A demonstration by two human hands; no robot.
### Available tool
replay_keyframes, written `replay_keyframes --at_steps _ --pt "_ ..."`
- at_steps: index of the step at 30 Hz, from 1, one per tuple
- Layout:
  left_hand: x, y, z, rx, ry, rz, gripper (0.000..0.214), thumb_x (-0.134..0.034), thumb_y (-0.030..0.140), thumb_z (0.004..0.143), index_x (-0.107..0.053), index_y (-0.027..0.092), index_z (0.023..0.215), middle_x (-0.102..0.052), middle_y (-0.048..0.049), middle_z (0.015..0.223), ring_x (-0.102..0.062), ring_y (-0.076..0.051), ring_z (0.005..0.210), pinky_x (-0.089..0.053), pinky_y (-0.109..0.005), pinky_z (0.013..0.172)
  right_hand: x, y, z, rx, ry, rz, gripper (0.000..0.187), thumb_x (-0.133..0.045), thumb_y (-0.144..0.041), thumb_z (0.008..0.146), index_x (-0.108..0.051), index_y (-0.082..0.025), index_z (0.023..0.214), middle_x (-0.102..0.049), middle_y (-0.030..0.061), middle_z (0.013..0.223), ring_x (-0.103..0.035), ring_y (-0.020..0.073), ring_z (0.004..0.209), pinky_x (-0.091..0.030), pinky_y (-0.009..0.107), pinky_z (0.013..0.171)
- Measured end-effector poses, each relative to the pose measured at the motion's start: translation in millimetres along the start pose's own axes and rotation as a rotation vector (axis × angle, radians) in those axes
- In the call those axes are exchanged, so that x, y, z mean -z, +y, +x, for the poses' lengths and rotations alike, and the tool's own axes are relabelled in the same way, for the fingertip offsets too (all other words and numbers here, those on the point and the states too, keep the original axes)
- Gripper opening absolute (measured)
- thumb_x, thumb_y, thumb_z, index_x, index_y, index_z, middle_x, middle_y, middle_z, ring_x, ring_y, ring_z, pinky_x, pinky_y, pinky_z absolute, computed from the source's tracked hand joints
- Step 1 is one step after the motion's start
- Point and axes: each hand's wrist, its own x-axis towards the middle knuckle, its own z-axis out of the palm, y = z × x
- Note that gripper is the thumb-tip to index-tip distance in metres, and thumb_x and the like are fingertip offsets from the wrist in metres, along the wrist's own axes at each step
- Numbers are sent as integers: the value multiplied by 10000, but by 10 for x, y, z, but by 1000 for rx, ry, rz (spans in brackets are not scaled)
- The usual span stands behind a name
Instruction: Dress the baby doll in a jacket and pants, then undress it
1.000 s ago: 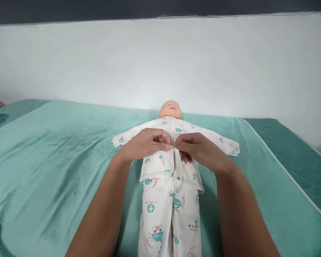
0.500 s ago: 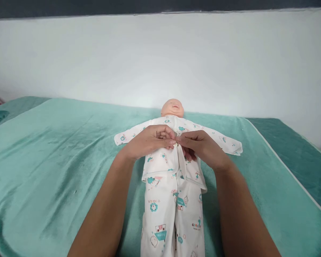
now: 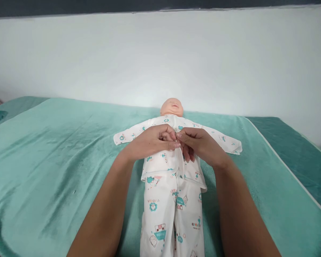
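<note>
A baby doll (image 3: 172,107) lies on its back, dressed in a white printed baby shirt (image 3: 159,162) and matching trousers (image 3: 160,214). Over the middle of its chest, my left hand (image 3: 157,141) is closed, thumb and fingers pinching the front edge of the shirt. My right hand (image 3: 196,144) is closed just beside it, thumb and forefinger pinching the same opening from the other side. The fingertips of both hands nearly meet. Whatever fastener sits between them is mostly hidden. Below the hands, the shirt's front edges hang apart.
A light green blanket (image 3: 56,160) with some wrinkles on its left side covers the surface under the doll. Darker green cloth (image 3: 289,146) shows at the right. Behind rises a white wall (image 3: 160,57) with a dark band along the top.
Both hands stay over the shirt front, with small finger shifts. My right thumb and forefinger have moved up slightly, and my left thumb reaches a little further right.
</note>
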Motion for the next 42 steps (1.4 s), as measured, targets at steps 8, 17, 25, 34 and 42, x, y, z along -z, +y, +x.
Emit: replay_keyframes --at_steps 8,17,25,34,42 --pt "-86 62 -9 24 40 57 245 -697 390 826 -537 205 820 -634 4 806 -614 -150 775 -455 -292 691 4 1 -10 -12 -23 15 359 -606 -514 931 -527 -197 781 -691 3 632 -629 109 466 -412 176 388" --pt "-55 25 -5 14 37 119 116 -655 255 819 -569 211 881 -616 11 814 -581 -142 784 -441 -283 698 6 21 -12 -12 -30 0 330 -559 -497 958 -509 -202 818 -726 25 680 -638 115 471 -404 180 384" --pt "-17 20 -8 -1 -11 12 107 -645 256 840 -557 207 876 -613 8 787 -576 -137 763 -414 -279 679 6 26 -4 -16 -34 -4 337 -557 -505 956 -500 -205 814 -732 24 679 -635 112 471 -404 178 387" --pt "-19 89 -56 81 8 19 156 -600 149 754 -548 219 883 -619 16 751 -567 -134 716 -405 -278 648 8 -7 -19 -35 -42 -10 303 -559 -471 947 -516 -204 812 -733 22 679 -639 113 478 -411 183 399" --pt "-29 77 -40 115 58 16 175 -606 122 706 -528 221 828 -558 30 717 -496 -101 632 -347 -247 561 -5 -24 -21 -41 -40 -21 295 -549 -457 951 -505 -203 807 -729 31 669 -625 112 464 -400 184 393"
